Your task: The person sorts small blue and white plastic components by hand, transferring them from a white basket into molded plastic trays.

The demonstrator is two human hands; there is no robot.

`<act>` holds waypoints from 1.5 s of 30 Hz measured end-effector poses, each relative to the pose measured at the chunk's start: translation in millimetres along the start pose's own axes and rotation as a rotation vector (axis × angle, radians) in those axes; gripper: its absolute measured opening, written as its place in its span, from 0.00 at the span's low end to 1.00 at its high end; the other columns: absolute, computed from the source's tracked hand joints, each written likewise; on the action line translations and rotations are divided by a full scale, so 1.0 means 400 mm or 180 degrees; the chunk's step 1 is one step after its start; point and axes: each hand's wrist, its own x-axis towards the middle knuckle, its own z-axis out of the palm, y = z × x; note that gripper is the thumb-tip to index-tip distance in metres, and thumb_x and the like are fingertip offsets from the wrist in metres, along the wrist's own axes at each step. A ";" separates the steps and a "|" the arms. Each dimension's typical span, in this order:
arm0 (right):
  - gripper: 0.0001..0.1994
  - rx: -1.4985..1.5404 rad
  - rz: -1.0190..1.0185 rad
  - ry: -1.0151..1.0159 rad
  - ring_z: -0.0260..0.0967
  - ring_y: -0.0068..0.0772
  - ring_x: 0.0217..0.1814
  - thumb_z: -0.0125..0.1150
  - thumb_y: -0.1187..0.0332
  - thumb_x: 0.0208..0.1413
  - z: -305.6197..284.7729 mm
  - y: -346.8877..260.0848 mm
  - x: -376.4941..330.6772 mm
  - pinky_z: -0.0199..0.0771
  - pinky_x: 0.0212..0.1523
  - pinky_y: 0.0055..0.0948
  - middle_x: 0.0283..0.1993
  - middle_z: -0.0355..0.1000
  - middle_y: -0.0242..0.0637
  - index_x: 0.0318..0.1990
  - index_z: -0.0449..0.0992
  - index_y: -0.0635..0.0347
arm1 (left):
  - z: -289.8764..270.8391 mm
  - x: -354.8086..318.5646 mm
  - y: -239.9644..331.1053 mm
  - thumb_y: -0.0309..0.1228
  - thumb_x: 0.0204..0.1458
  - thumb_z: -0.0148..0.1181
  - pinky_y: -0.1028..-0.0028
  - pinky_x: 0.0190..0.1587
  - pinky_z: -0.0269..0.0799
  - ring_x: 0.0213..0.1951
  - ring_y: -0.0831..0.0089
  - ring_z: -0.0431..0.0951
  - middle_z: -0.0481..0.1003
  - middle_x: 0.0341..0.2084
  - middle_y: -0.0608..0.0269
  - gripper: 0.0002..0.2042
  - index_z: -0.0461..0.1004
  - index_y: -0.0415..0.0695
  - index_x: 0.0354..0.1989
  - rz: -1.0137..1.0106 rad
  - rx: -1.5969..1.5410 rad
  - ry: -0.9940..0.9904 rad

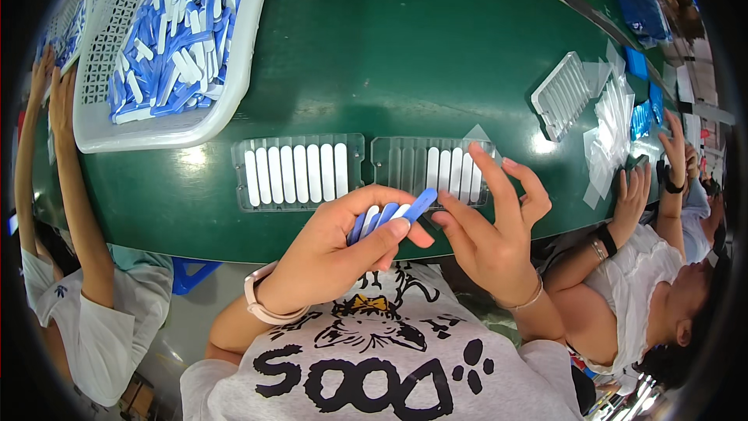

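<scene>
Left hand point(343, 245) is clenching a fanned bundle of slim blue and white plastic sticks point(387, 217), long axes pointing up-right toward the released right hand point(487, 226), which is hovering just before the half-filled clear slotted plastic tray point(405, 160) on the green table point(413, 47).

Bright overhead light glares off the green table point(436, 47); fisheye edges bend, darken and blur.

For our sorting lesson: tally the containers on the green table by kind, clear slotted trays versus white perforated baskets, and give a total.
Clear slotted trays: 3
White perforated baskets: 2
Total: 5
</scene>
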 end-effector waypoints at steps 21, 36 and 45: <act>0.17 0.0126 -0.0650 -0.0293 0.67 0.25 0.40 0.68 0.69 0.41 0.008 -0.014 0.047 0.51 0.39 0.31 0.36 0.75 0.26 0.42 0.77 0.57 | -0.028 -0.024 0.000 0.26 0.59 0.52 0.87 0.22 0.61 0.21 0.88 0.64 0.79 0.36 0.55 0.14 0.69 0.35 0.52 0.0244 0.0286 0.0249; 0.10 0.1083 -0.1751 0.0671 0.62 0.24 0.36 0.69 0.72 0.35 -0.001 -0.009 0.042 0.54 0.32 0.27 0.40 0.75 0.23 0.30 0.80 0.53 | -0.051 -0.038 0.001 0.18 0.54 0.52 0.82 0.29 0.69 0.26 0.80 0.74 0.78 0.39 0.52 0.16 0.70 0.34 0.52 0.0985 0.0302 -0.0244; 0.07 0.1040 -0.1792 0.0560 0.63 0.24 0.35 0.68 0.72 0.39 -0.002 -0.011 0.046 0.54 0.30 0.26 0.38 0.76 0.26 0.28 0.77 0.53 | -0.062 -0.049 0.008 0.28 0.61 0.46 0.85 0.20 0.55 0.19 0.88 0.58 0.77 0.36 0.55 0.14 0.70 0.33 0.51 0.0208 -0.0001 -0.0070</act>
